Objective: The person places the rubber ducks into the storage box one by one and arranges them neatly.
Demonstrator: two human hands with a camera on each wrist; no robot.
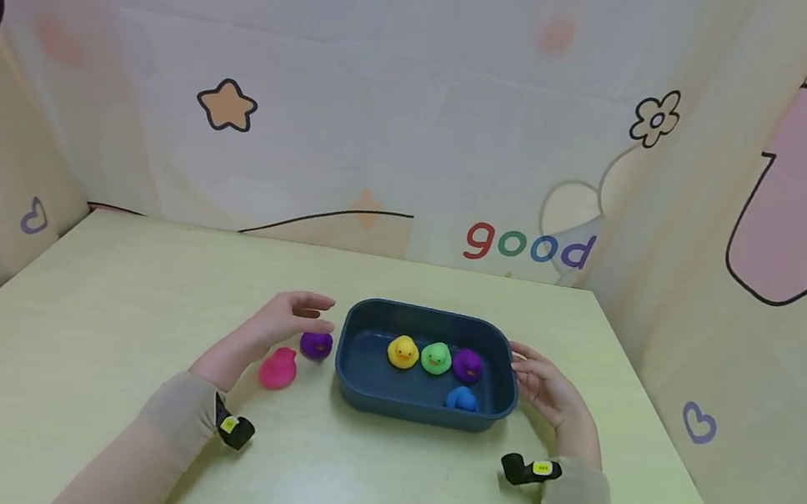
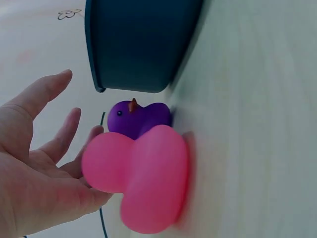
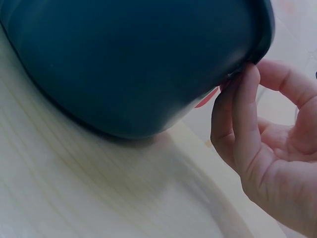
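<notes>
Head view: expect a light, squeezable purple duck [image 1: 316, 349] left of the dark-blue tray [image 1: 399, 408], best pinched round its body, with left hand [image 1: 283, 321] empty, fingers apart, and right hand [image 1: 551, 390] touching the tray's rim.

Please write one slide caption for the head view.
Left hand beside a purple toy duck; right hand touching a blue tray with four toys.

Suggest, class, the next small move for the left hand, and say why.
Perhaps lower the left hand and grasp the purple duck outside the tray: that hand holds nothing and is close to the duck, four ducks sit inside the tray, and the right hand holds the tray's end.
</notes>
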